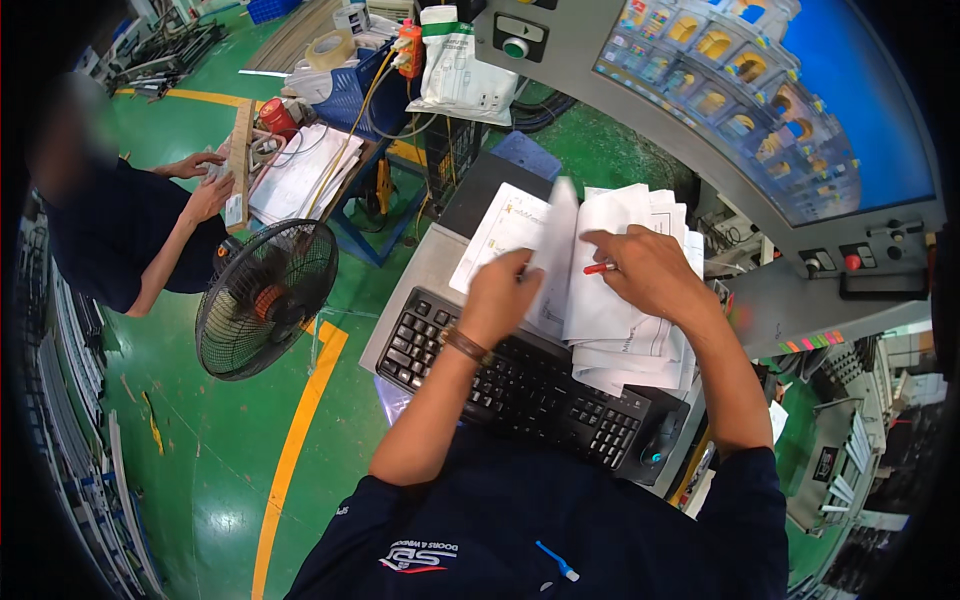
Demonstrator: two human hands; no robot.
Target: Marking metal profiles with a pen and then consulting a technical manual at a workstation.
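Note:
A stack of printed papers [620, 335] lies spread over the far part of a black keyboard [410, 345], on a grey shelf. One sheet of paper [560, 225] stands up between the left and right piles, blurred by motion. Against its left face are the curled fingers of my left hand [497, 300], which seem to grip it; the fingertips are partly smeared. My right hand [648, 275] rests on the right pile, fingers bent, with a red pen [599, 268] held in it. My right index finger points left across the pages.
Beyond the papers rises a grey machine panel with a screen [740, 90] and buttons. A mouse [655, 455] sits right of the keyboard. To the left stand a black fan [268, 300] and a co-worker [130, 220] handling a long bar [240, 160] beside a cluttered table.

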